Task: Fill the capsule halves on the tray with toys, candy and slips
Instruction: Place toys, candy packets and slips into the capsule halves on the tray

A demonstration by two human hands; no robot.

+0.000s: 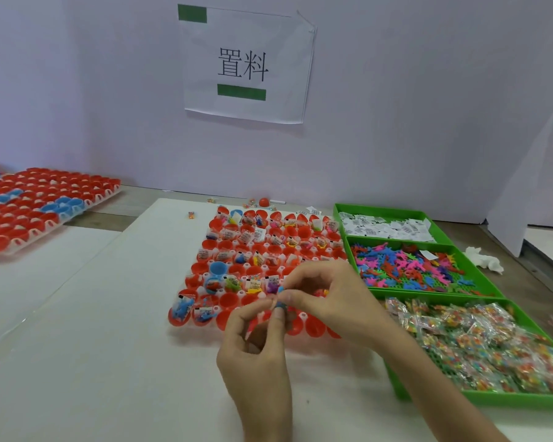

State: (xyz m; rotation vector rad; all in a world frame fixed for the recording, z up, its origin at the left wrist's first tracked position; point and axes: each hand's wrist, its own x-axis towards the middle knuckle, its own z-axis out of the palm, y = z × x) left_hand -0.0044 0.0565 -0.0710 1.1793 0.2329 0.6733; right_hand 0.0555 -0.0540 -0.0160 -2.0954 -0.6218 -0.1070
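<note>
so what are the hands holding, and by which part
A small blue toy, pinched between fingertips: left hand at its lower end, right hand at its upper end. Too blurred to tell more.

Bare white bench (pixel 93 330) is lying open left of the tray (pixel 200 291); green bins (pixel 396 209) are walling its right edge, and the left grip (pixel 256 346) and right grip (pixel 329 298) are crowding its near rows.

The little blue thing (pixel 281 305) in the fingers (pixel 276 327) is mostly covered. The left hand (pixel 256 355) and right hand (pixel 329 295) hide some red cups (pixel 230 299). The far tray (pixel 45 218) runs off the left edge.
</note>
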